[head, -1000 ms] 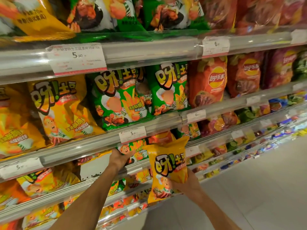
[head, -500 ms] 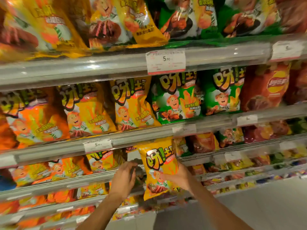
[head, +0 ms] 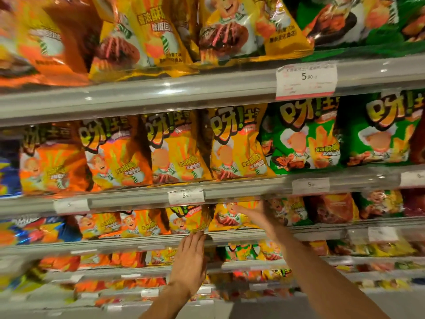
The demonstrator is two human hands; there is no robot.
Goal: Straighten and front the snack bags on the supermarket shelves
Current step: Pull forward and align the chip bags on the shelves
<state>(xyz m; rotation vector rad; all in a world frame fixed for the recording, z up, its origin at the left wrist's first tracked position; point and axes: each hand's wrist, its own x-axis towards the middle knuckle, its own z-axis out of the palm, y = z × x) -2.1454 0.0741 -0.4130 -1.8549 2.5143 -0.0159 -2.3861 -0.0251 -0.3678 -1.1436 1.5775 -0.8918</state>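
- Right hand (head: pixel 255 215), fingers straight, presses a yellow bag (head: pixel 226 218) on the shelf (head: pixel 322 229), frame center.
- Left hand (head: pixel 192 256), released, rests flat at the shelf edge below.

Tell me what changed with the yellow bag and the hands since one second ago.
The yellow bag went from the air in front of the shelves into the shelf row. The right hand now presses it with straight fingers. The left hand dropped to the shelf edge. Neighbouring bags stayed.
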